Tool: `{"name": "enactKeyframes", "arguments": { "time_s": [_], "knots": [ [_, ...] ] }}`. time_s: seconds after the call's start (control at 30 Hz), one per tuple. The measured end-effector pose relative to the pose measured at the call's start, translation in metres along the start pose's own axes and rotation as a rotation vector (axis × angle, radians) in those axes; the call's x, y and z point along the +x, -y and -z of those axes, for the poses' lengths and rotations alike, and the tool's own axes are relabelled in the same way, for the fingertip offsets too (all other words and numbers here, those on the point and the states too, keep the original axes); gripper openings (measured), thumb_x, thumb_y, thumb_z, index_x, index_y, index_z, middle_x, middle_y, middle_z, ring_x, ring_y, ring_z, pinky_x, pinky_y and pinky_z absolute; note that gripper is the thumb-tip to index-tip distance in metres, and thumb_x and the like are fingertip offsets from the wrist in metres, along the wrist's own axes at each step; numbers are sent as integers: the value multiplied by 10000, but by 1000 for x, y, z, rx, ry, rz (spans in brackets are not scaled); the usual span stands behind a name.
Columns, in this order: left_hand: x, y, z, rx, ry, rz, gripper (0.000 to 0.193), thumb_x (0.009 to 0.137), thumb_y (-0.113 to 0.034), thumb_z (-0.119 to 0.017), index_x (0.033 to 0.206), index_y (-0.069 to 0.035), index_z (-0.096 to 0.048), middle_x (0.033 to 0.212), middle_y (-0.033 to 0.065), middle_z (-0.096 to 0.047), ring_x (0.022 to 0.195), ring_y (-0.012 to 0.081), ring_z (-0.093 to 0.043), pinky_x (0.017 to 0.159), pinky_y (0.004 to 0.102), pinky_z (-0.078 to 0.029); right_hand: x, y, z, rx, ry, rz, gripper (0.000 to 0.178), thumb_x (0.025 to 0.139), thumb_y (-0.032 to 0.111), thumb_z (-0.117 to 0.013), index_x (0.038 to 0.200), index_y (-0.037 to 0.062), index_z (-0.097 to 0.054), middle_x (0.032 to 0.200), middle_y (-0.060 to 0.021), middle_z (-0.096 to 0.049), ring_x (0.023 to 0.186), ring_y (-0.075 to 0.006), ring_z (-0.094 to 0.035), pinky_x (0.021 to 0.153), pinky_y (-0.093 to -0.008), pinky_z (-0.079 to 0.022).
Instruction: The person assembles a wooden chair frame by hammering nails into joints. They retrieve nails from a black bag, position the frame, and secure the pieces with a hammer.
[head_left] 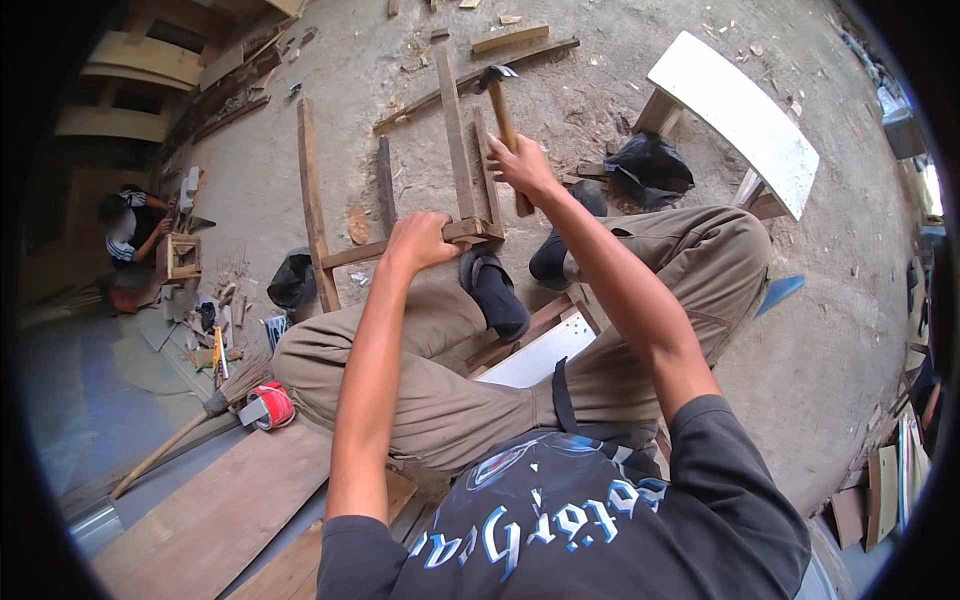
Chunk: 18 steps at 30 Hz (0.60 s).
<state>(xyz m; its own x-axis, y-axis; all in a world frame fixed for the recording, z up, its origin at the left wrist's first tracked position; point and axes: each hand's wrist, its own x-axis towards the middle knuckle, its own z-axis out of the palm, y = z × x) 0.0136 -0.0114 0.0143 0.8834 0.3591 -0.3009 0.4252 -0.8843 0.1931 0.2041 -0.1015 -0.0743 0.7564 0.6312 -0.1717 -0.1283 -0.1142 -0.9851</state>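
My right hand (520, 168) is closed round the wooden handle of a hammer (503, 115), its metal head raised at the far end. My left hand (418, 240) grips the crossbar of a rough wooden frame (355, 254), close to the corner joint by my foot. Long wooden legs of this frame stretch away from me across the floor. The hammer head is apart from the wood. Below the joint, my dark-shod foot (495, 300) lies against the frame. A white board with wooden edging (540, 350) shows between my legs.
A white-topped wooden bench (740, 115) stands at the far right, beside a black plastic bag (650, 170). Loose wood strips (510, 38) lie ahead. To the left are another black bag (292, 280), a broom (245, 380), a red can (270, 405) and a person (130, 230) handling a wooden piece.
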Motion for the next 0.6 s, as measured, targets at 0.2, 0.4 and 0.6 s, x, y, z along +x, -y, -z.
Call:
{"name": "enactKeyframes", "arguments": {
  "time_s": [0.2, 0.4, 0.6],
  "knots": [
    [0, 3, -10, 99, 33, 107, 251, 704, -270, -695, 835, -58, -728, 816, 235, -675, 811, 401, -669, 747, 481, -534, 23, 8, -46, 385, 238, -190, 375, 996, 360, -539, 1063, -9, -557, 846, -89, -642, 714, -180, -658, 614, -330, -561],
    [-4, 3, -20, 109, -10, 125, 262, 700, -295, -728, 877, -104, -756, 737, 226, -660, 730, 395, -661, 698, 468, -534, 7, 22, -58, 532, 254, -189, 348, 997, 311, -541, 935, -28, -591, 730, -115, -676, 590, -172, -644, 531, -325, -512],
    [-3, 3, -22, 125, -12, 140, 268, 705, -289, -720, 919, -133, -764, 748, 222, -666, 730, 395, -659, 702, 463, -534, 4, 32, -56, 473, 229, -210, 354, 994, 311, -543, 917, -29, -601, 671, -102, -664, 562, -165, -635, 508, -333, -502]
  ]
}}
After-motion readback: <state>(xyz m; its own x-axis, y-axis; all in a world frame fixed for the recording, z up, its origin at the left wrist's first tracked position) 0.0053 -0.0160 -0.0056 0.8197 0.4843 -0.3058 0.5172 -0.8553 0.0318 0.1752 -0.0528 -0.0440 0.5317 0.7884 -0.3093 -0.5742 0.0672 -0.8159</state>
